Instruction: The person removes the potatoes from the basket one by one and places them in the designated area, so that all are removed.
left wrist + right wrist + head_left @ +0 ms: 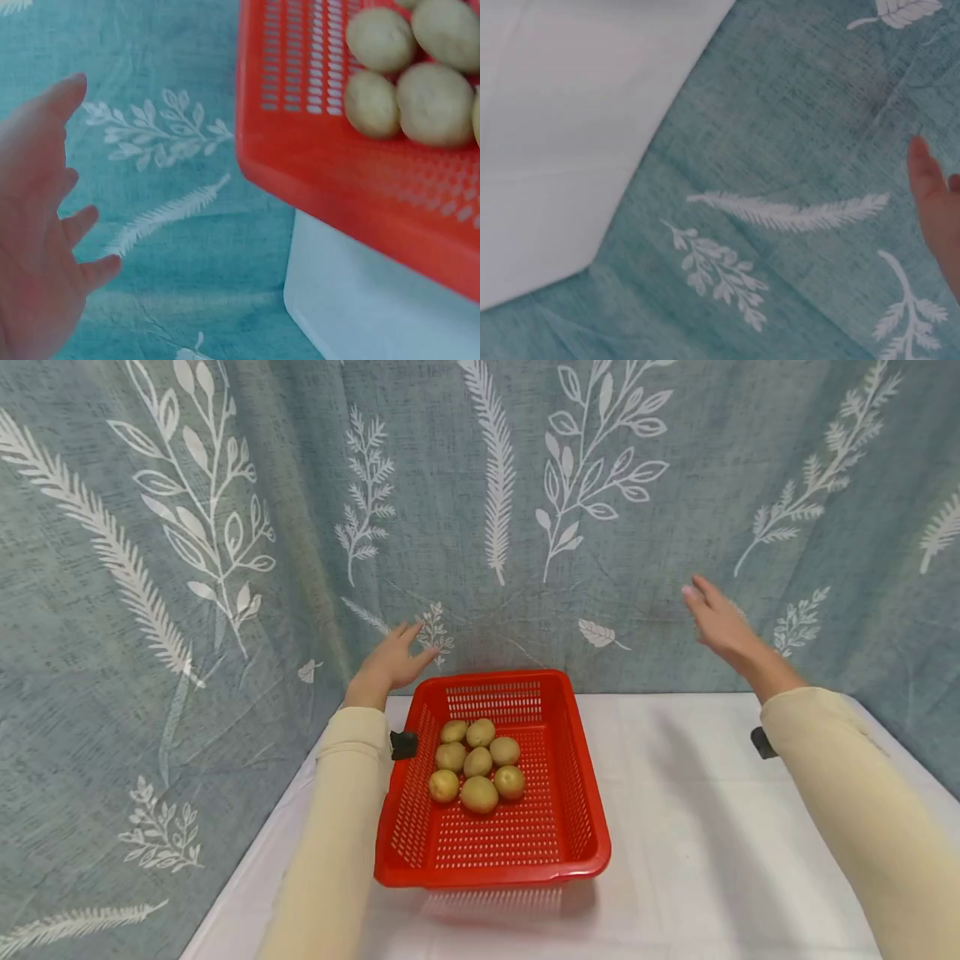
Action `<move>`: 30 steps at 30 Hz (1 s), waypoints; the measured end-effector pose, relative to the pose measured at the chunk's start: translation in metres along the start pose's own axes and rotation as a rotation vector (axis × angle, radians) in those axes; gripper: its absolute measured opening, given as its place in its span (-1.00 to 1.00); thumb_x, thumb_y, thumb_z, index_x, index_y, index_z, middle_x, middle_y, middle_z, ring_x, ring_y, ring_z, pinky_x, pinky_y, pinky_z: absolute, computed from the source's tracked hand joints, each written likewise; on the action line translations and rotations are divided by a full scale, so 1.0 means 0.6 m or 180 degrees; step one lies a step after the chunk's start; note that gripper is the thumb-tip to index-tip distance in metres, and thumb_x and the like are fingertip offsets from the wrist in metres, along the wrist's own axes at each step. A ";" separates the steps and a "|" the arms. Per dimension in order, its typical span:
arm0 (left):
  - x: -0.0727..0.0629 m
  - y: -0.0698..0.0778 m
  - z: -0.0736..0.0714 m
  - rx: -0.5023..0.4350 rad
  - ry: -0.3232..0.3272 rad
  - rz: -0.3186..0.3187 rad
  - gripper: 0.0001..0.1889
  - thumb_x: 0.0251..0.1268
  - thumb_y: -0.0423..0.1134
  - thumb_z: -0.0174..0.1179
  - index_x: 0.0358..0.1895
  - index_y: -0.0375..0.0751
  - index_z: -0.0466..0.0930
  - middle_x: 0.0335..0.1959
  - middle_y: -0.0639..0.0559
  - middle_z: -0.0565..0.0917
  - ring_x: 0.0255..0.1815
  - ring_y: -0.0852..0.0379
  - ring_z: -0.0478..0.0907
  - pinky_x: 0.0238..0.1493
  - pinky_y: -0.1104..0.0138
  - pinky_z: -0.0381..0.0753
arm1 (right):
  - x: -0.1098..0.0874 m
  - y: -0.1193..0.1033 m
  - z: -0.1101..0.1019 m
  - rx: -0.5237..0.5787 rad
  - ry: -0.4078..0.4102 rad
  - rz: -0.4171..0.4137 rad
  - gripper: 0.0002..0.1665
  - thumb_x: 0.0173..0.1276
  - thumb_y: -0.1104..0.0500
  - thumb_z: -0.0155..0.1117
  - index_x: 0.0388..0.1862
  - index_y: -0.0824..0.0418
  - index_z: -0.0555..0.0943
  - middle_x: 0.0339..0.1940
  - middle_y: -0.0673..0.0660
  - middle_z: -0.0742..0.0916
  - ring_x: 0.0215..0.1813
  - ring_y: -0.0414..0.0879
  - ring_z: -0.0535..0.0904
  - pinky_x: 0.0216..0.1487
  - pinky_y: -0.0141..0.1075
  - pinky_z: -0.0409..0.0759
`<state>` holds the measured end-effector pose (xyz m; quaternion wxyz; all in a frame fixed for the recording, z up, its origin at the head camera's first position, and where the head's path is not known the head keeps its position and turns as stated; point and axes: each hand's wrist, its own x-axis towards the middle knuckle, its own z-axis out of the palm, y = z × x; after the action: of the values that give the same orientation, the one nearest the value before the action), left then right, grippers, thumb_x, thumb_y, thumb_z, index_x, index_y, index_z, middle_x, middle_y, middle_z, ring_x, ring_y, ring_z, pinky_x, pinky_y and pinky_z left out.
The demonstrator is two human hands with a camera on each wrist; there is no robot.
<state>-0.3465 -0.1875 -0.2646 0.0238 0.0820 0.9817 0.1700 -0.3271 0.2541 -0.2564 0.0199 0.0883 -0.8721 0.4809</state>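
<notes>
A red plastic basket [570, 760] with slotted walls stands on the white table. Several potatoes [478, 762] lie together in its left part. My left hand [392, 665] is in the air by the basket's far left corner, fingers spread and holding nothing. In the left wrist view that same hand [37, 225] appears apart from the basket [300, 157], its fingers loosely bent. Well to the right, my right hand [722, 620] is raised above the table's far side with nothing in it. Only part of the right hand [936, 202] shows in the right wrist view.
The white-covered table [660, 860] extends to the right of the basket. A blue-green curtain [450, 527] with white leaf patterns hangs behind the table and along its left side. Dark bands [403, 745] sit on both wrists.
</notes>
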 end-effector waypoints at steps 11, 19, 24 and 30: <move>-0.017 -0.043 0.032 -0.0369 -0.0488 -0.0074 -0.35 0.49 -0.08 -0.11 0.51 -0.23 -0.06 0.45 -0.35 0.04 0.42 -0.31 -0.02 0.29 -0.13 0.08 | -0.025 0.047 0.011 0.0796 -0.0306 0.0158 -0.05 0.43 -0.35 -0.47 0.50 0.09 -0.53 0.51 0.38 -0.19 0.44 0.38 -0.13 0.31 0.16 0.07; -0.037 -0.067 0.062 -0.0523 -0.0794 -0.0140 -0.40 0.49 -0.13 -0.11 0.47 -0.33 0.04 0.40 -0.43 0.12 0.38 -0.35 0.08 0.20 -0.15 0.24 | -0.050 0.088 0.019 0.1078 -0.0478 0.0150 -0.07 0.45 -0.34 -0.47 0.51 0.10 -0.52 0.51 0.38 -0.18 0.44 0.38 -0.11 0.31 0.14 0.08; -0.046 -0.083 0.090 -0.1103 -0.0971 -0.0067 -0.37 0.47 -0.19 -0.07 0.49 -0.32 -0.05 0.36 -0.45 0.17 0.32 -0.33 0.19 0.07 -0.13 0.39 | -0.066 0.108 0.024 0.1297 -0.0522 0.0204 -0.07 0.45 -0.33 -0.46 0.51 0.09 -0.51 0.51 0.37 -0.19 0.44 0.37 -0.12 0.23 -0.07 0.33; -0.056 -0.106 0.108 -0.1738 -0.0993 -0.0055 -0.34 0.47 -0.24 -0.05 0.51 -0.25 -0.11 0.38 -0.43 0.16 0.29 -0.29 0.27 0.02 -0.04 0.48 | -0.074 0.125 0.033 0.1592 -0.0537 0.0321 -0.07 0.44 -0.34 -0.40 0.53 0.04 -0.48 0.52 0.34 -0.21 0.43 0.36 -0.12 0.02 -0.28 0.51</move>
<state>-0.3181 -0.2308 -0.3466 0.1967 0.0894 0.8850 0.4125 -0.2953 0.2828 -0.3351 -0.0993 0.0867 -0.7280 0.6728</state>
